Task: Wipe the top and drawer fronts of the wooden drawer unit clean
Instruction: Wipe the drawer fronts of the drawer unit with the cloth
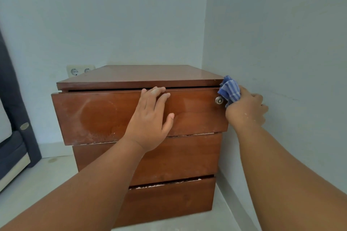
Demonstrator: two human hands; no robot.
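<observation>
Top drawer front (105, 116) bears flat left hand (150, 120); right hand (246, 110) grips cloth (230, 90).

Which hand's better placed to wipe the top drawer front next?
Right: the right hand grips the blue striped cloth at the right edge of the brown wooden top drawer; the left hand rests flat on it, empty.

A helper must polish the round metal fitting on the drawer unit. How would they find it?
In the room's corner stands the wooden drawer unit; its top drawer juts out. The fitting sits near that front's upper right corner, beside the blue striped cloth, the only metal visible on any front.
</observation>
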